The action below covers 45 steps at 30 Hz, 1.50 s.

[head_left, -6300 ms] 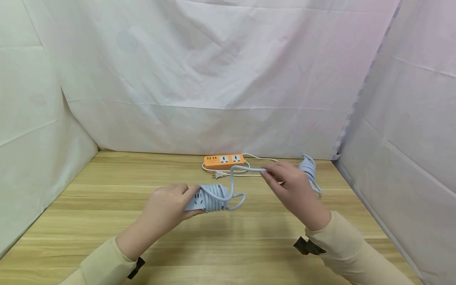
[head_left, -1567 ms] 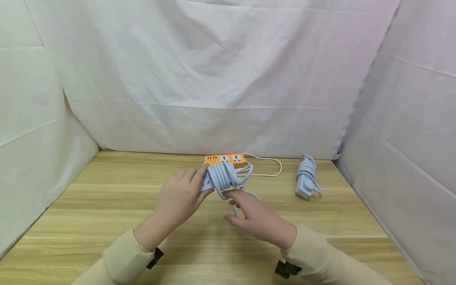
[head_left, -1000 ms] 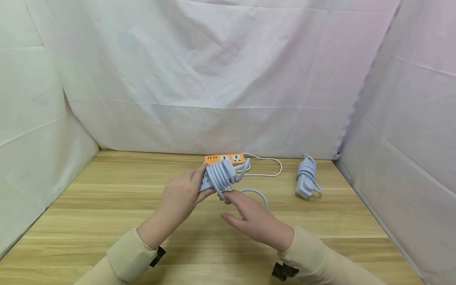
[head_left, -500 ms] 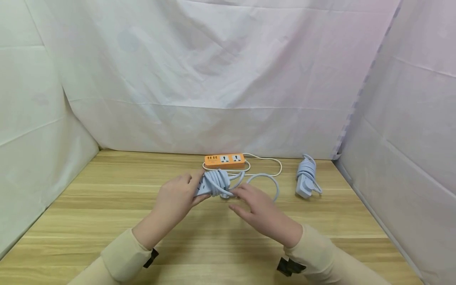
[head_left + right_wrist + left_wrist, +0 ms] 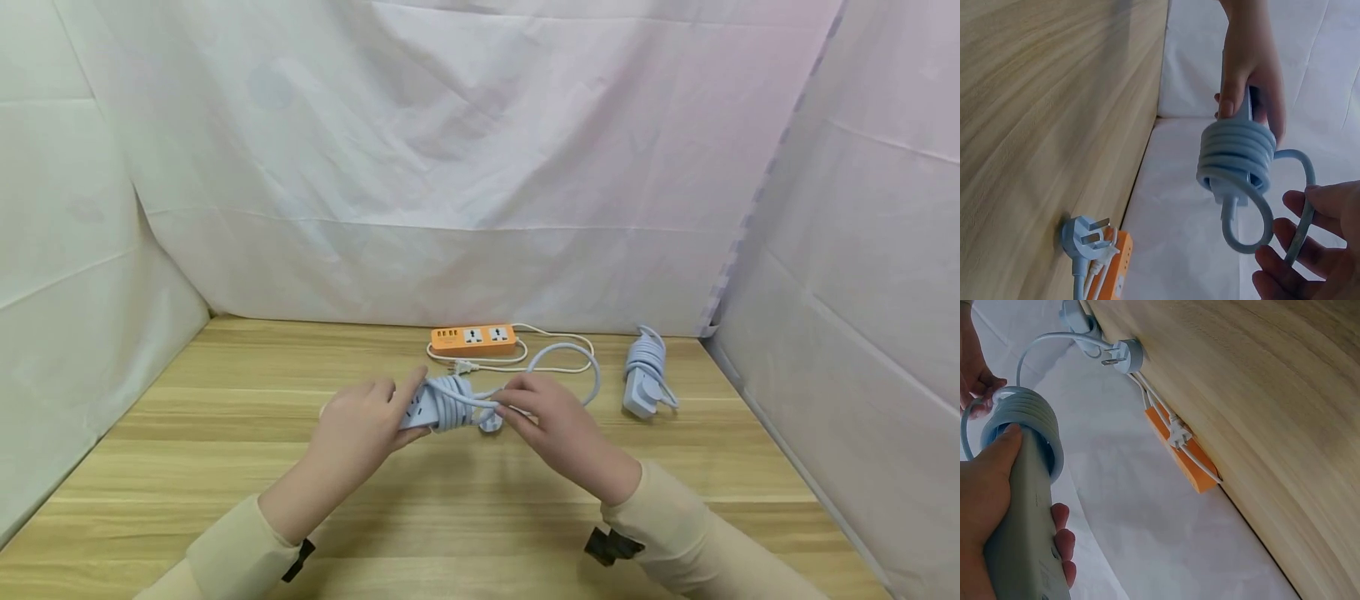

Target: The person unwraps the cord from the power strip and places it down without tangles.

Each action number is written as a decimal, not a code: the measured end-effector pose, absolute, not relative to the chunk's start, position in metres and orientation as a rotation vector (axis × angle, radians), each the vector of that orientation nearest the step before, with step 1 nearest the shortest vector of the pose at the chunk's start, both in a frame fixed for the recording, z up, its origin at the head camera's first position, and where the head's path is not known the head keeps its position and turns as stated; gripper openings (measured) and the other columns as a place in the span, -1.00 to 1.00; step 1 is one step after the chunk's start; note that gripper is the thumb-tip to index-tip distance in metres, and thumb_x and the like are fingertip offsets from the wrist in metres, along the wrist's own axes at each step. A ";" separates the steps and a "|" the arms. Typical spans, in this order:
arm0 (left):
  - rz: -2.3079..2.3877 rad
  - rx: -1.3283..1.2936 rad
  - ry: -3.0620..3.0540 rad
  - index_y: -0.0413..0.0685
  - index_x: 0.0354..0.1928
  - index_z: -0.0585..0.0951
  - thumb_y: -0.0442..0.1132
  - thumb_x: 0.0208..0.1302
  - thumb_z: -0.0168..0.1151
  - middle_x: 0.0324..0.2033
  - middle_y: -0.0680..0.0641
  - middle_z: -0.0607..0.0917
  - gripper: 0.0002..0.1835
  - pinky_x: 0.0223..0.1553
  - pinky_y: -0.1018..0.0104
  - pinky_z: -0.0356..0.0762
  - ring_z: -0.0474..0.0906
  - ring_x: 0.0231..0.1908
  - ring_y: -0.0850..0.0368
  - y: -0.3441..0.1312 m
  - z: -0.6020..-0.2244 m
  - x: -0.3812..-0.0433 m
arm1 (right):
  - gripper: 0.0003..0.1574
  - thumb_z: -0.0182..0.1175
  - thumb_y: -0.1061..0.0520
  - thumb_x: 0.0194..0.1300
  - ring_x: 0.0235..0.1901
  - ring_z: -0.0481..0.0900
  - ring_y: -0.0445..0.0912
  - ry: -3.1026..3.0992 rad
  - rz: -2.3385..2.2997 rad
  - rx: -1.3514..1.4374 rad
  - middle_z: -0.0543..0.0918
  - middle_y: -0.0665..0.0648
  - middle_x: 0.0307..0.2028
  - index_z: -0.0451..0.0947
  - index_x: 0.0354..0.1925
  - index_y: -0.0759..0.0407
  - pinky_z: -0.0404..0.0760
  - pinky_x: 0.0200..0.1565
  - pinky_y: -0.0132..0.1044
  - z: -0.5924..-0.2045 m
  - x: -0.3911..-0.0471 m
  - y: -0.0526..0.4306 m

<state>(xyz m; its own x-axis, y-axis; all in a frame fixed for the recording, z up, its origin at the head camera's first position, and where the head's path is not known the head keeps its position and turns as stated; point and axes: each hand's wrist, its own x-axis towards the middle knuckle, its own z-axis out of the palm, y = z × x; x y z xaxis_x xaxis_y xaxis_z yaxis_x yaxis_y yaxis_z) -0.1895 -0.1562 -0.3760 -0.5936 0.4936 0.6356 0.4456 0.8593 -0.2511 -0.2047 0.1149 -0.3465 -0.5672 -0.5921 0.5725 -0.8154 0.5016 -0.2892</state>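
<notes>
My left hand (image 5: 356,433) grips a light blue power strip (image 5: 420,411) by its socket end, thumb along the body in the left wrist view. Thick blue cord (image 5: 1238,153) is wound in several turns round the strip's other end. With thumb and fingers, my right hand (image 5: 558,429) pinches the loose length of this cord just right of the coil. From there the cord arcs up and back behind the right hand. Its three-pin plug (image 5: 1127,357) sits low by the tabletop, between coil and right hand in the head view. A small loop of cord (image 5: 1254,244) hangs below the coil.
An orange power strip (image 5: 472,339) with a thin white cord and white plug (image 5: 465,367) lies at the back of the wooden table (image 5: 225,400). A second blue power strip (image 5: 645,375), cord wrapped, lies at the right. White cloth (image 5: 420,167) walls the back and sides.
Over the last second the blue strip has come down and left, leveling out. My right hand has moved from under the coil to its right, drawing a cord length across the coil's front.
</notes>
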 end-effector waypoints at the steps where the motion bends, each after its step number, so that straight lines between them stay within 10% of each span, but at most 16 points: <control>1: 0.088 -0.681 -2.297 -0.05 0.23 0.51 0.26 -0.03 0.45 -0.57 -0.06 0.50 -0.17 -0.73 0.27 0.33 0.43 -0.64 0.10 -0.157 -0.376 -0.188 | -0.87 0.31 0.25 0.25 -0.33 0.47 -0.17 -2.345 0.769 1.163 0.59 -0.02 -0.28 0.70 -0.20 0.18 0.47 -0.29 -0.26 -0.347 -0.205 0.116; 16: 0.037 -0.839 -2.170 0.30 0.29 0.49 0.23 -0.13 0.50 -0.52 -0.03 0.47 -0.17 -0.70 0.27 0.36 0.44 -0.61 0.11 -0.159 -0.373 -0.176 | -0.80 0.25 0.22 0.32 -0.34 0.47 -0.20 -2.470 0.896 0.987 0.59 -0.03 -0.21 0.70 -0.09 0.18 0.49 -0.33 -0.29 -0.349 -0.214 0.130; 45: -0.104 -0.626 -2.252 0.17 0.29 0.49 0.17 0.16 0.18 -0.57 -0.07 0.42 -0.36 -0.75 0.24 0.25 0.27 -0.70 0.11 -0.186 -0.379 -0.189 | -0.83 0.30 0.25 0.27 -0.40 0.40 -0.27 -2.552 0.857 0.958 0.53 -0.15 -0.31 0.72 -0.16 0.12 0.45 -0.39 -0.34 -0.363 -0.202 0.153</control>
